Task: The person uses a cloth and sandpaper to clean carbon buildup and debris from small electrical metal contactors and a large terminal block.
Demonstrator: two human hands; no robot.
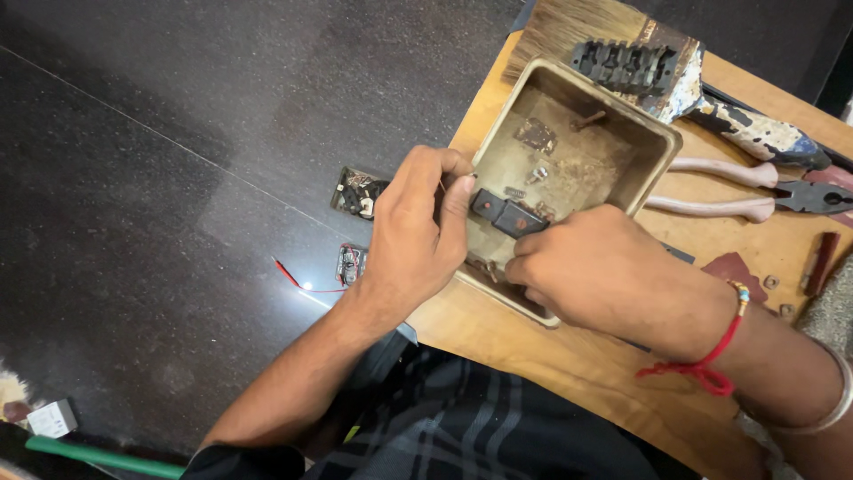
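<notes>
A dirty tan square tray [658, 142] rests on a wooden board [551, 356]. Inside it lie a black rocker switch [508, 214] and small screws and rusty bits. My left hand [416, 229] curls at the tray's left rim, fingertips pinched close to the switch; what it pinches is too small to see. My right hand [602, 271] is closed over the tray's near corner, fingers hidden inside, touching the switch's right end.
A wide paintbrush [577, 27] with a black terminal strip [626, 67] on it lies beyond the tray. Pliers [755, 187] lie right of it. Small electrical parts [357, 192] and a red wire [306, 284] sit on the dark floor. A green rod [98, 456] lies bottom left.
</notes>
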